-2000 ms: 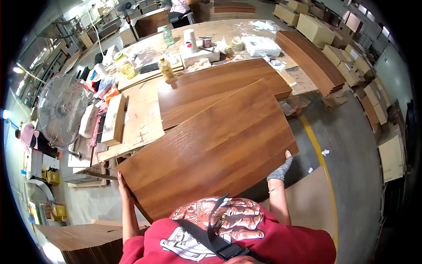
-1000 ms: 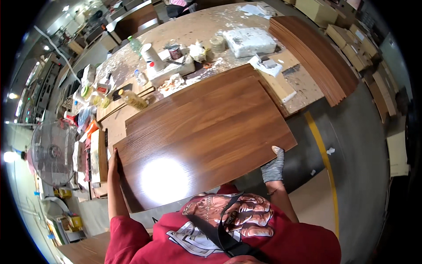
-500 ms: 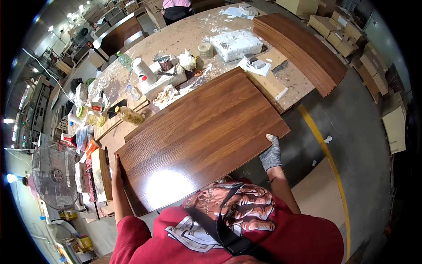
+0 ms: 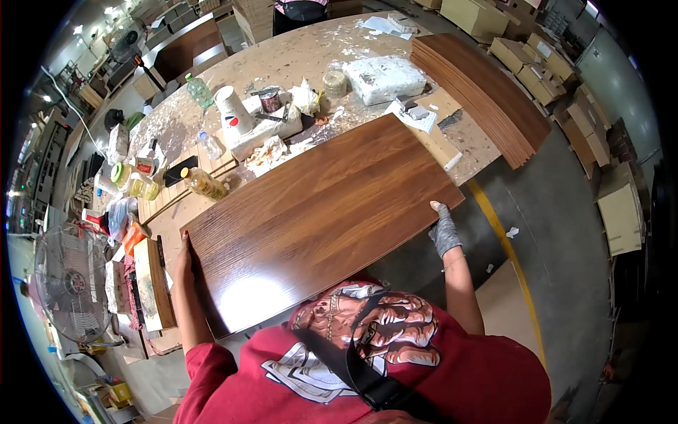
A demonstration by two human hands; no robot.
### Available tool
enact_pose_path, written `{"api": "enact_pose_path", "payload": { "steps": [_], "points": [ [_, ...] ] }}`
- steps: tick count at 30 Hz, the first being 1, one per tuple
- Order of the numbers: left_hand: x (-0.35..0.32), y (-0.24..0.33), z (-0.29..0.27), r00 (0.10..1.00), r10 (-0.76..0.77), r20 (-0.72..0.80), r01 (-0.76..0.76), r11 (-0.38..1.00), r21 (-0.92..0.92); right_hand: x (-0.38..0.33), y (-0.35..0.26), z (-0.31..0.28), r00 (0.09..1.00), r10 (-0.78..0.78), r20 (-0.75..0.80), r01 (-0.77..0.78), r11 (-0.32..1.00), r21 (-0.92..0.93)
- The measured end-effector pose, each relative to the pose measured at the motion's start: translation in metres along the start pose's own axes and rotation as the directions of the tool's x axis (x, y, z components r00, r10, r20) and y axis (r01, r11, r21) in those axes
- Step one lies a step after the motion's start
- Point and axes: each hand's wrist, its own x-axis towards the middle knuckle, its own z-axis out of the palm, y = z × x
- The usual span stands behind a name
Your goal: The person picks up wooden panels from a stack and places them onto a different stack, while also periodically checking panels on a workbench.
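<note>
A dark brown wood-grain board (image 4: 325,212) lies slantwise in front of my body, partly over the near side of the workbench. My left hand (image 4: 184,260) is bare and closed on the board's left end, its fingers mostly hidden. On the right, my right hand (image 4: 444,231) wears a grey glove with the thumb tip exposed. That thumb rests on the board's top near the right corner, and the other fingers are out of sight under the edge. Bright lamp glare covers the board's near left part.
The workbench (image 4: 282,67) carries a stack of brown boards (image 4: 480,92), a white block (image 4: 385,79), a white cup (image 4: 232,109), a yellow-liquid bottle (image 4: 203,182) and a green bottle (image 4: 199,90). A fan (image 4: 73,281) stands left; cartons (image 4: 533,67) line the right.
The board has shifted relative to the bench, covering the board edges seen beneath it at the back and right. Both hands keep their hold. The whole view has turned slightly.
</note>
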Motion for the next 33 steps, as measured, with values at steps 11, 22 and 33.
{"api": "enact_pose_path", "payload": {
  "steps": [11, 22, 33],
  "points": [
    [0.070, -0.026, 0.003, 0.971, 0.128, 0.200, -0.080, 0.970, -0.230, 0.038, -0.049, -0.002, 0.957, -0.274, -0.096, 0.180, 0.821, -0.541],
    [-0.085, -0.095, -0.018, 0.987, 0.163, 0.005, -0.156, 0.951, -0.266, 0.107, -0.160, 0.112, 0.693, -0.455, 0.558, 0.684, 0.658, -0.313],
    [-0.176, -0.154, 0.044, 0.700, -0.207, -0.684, -0.031, 0.947, -0.319, 0.226, -0.089, 0.341, -0.033, 0.176, 0.984, 0.994, -0.101, 0.052]
  ]
}}
